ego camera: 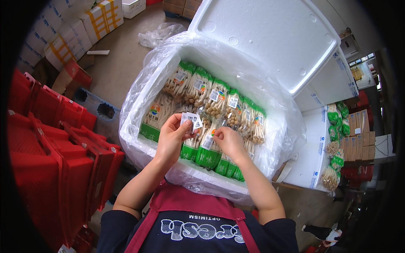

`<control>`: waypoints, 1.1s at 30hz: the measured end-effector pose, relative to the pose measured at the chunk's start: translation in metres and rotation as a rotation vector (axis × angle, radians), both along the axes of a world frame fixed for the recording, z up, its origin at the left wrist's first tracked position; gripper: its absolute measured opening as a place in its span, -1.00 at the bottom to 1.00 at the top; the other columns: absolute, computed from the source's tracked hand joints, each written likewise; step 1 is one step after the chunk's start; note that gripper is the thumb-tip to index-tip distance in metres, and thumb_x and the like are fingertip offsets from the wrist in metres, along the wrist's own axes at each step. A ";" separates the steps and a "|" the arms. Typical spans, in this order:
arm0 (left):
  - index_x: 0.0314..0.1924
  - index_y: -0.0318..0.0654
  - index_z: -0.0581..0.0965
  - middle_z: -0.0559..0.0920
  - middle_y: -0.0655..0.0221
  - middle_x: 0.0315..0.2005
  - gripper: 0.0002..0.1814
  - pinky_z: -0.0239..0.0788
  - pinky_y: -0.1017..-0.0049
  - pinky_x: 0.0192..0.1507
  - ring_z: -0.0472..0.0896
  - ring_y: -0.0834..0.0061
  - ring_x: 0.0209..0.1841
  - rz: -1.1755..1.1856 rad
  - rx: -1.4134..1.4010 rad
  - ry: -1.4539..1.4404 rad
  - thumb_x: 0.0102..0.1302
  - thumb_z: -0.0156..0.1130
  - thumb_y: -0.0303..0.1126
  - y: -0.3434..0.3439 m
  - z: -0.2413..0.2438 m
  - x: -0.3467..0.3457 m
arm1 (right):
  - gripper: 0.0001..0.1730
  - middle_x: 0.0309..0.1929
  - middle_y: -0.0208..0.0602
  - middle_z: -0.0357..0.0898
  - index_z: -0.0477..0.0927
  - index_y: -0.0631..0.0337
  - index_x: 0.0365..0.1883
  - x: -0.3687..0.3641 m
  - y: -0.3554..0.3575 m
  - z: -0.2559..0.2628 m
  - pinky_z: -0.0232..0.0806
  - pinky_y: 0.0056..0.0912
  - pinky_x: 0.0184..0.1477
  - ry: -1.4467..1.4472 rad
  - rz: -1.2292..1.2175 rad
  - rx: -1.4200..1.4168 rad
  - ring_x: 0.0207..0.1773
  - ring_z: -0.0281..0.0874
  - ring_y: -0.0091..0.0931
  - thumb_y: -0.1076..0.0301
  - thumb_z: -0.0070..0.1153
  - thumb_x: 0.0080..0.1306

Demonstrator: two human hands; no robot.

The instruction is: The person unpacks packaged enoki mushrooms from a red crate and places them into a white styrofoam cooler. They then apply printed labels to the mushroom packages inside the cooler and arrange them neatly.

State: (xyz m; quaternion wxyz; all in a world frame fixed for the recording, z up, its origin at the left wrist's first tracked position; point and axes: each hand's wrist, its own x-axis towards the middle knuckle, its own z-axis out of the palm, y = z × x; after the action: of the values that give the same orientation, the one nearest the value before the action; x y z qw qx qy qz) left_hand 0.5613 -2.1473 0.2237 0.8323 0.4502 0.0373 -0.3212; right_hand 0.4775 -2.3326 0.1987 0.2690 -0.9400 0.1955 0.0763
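Observation:
My left hand (172, 134) holds a small fan of white printed labels (191, 122) between thumb and fingers, above the mushroom bags. My right hand (231, 143) hovers at a clear bag of mushrooms (207, 155) with a green printed end. Its fingertips are pinched together beside the white label (208, 142) on that bag; nothing shows between them. Bagged brown-capped mushrooms lie in two rows inside a white foam box (275, 126) lined with clear plastic (139, 95). Far-row bags, such as one bag (199, 85), bear white labels. A near-left bag (155, 117) shows no label.
A foam lid (265, 34) leans up behind the box. Red plastic crates (47, 164) are stacked at left. On the right, more mushroom bags (333, 151) lie beside a white foam box (313, 148) and brown cartons (357, 126). Taped foam boxes (102, 20) stand at far left.

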 end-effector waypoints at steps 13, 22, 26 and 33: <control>-0.17 -0.20 0.43 0.54 0.46 -0.39 -0.90 0.34 0.67 -0.45 0.49 0.65 -0.45 -0.001 -0.030 -0.020 0.32 0.06 -0.48 0.001 -0.021 0.005 | -0.89 -0.41 -0.17 0.56 0.54 0.18 -0.46 -0.001 -0.011 -0.022 0.38 -0.09 -0.30 -0.133 0.082 0.067 -0.36 0.55 -0.17 0.34 0.11 0.10; -0.17 -0.17 0.42 0.57 0.47 -0.39 -0.91 0.37 0.71 -0.43 0.52 0.67 -0.43 -0.067 -0.011 -0.009 0.32 0.06 -0.46 -0.004 -0.015 -0.001 | -0.86 -0.40 -0.13 0.59 0.63 0.24 -0.52 0.007 0.016 -0.033 0.45 -0.25 -0.34 -0.180 0.191 -0.329 -0.36 0.60 -0.25 0.49 0.02 0.01; -0.17 -0.17 0.42 0.57 0.47 -0.38 -0.91 0.36 0.71 -0.45 0.52 0.67 -0.43 -0.081 0.004 -0.018 0.33 0.06 -0.45 -0.004 -0.018 0.001 | -0.88 -0.41 -0.09 0.57 0.61 0.27 -0.52 0.011 0.013 -0.039 0.45 -0.23 -0.36 -0.166 0.175 -0.294 -0.36 0.60 -0.23 0.51 0.04 -0.03; -0.14 -0.25 0.46 0.58 0.43 -0.36 -0.85 0.41 0.64 -0.41 0.54 0.61 -0.42 -0.122 0.010 0.013 0.30 0.06 -0.47 -0.004 -0.016 0.003 | -0.92 -0.35 -0.09 0.51 0.49 0.23 -0.46 0.005 0.003 -0.036 0.43 -0.10 -0.34 -0.156 0.101 -0.127 -0.33 0.55 -0.13 0.45 0.01 0.06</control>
State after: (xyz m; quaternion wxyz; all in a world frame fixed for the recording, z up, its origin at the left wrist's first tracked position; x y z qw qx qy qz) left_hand 0.5643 -2.1512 0.2074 0.8086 0.4538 0.0167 -0.3741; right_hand 0.4823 -2.3300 0.1623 0.2189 -0.9669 0.1309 0.0038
